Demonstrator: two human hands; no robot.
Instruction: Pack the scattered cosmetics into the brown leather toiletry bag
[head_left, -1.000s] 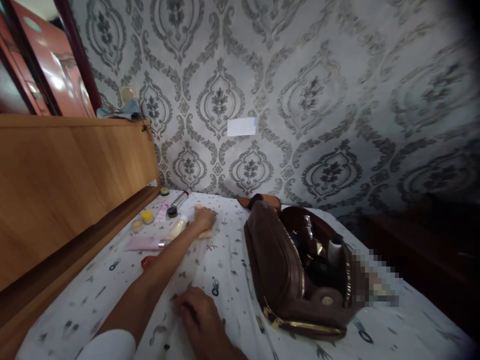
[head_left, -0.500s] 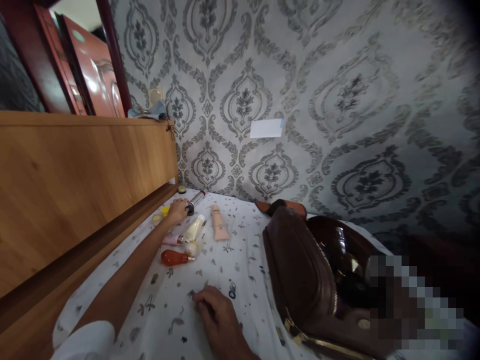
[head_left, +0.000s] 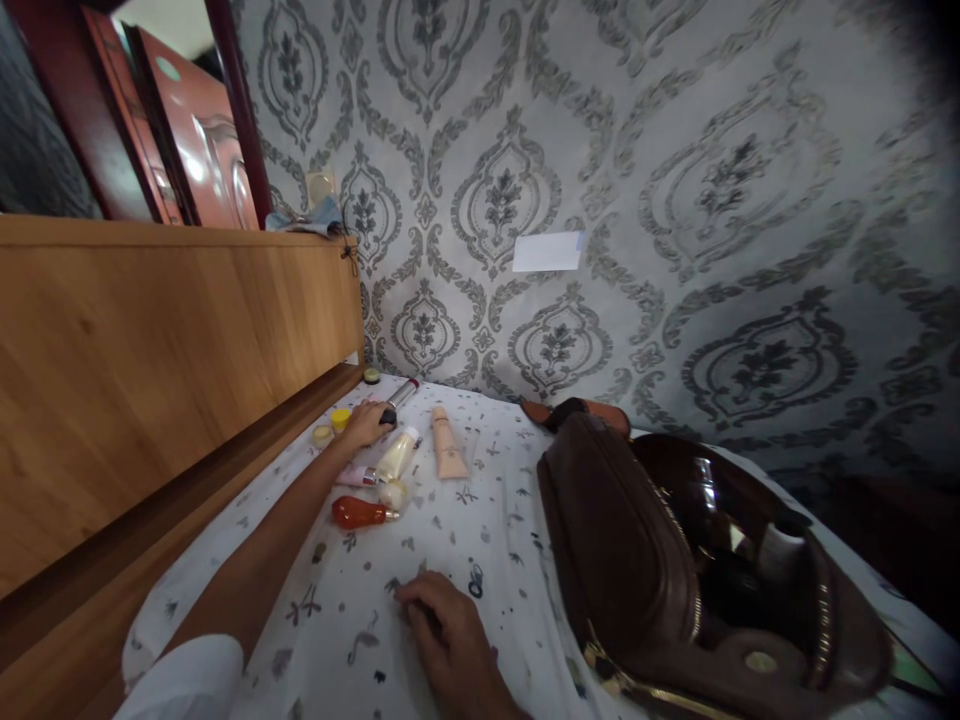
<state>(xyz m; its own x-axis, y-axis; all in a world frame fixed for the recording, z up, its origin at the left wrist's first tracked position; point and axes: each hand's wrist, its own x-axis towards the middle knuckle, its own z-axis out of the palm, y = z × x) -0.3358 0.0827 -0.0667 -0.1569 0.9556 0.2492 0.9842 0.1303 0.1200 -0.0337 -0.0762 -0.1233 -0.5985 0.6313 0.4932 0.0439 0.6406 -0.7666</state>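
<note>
Left hand has fingers at the black jar beside the silver tube, can't tell if gripping; right hand, loosely curled, empty, sits over patterned cloth, probably for balance.

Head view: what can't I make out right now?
Head view, all items:
Dark jar: partly covered by left hand; grip unclear.
Pink tube: body mostly behind left forearm.
Peach tube: lettering too small.
Brown bag: depths in shadow, near side cut off by bottom edge.
Right hand: underside turned from camera.
</note>
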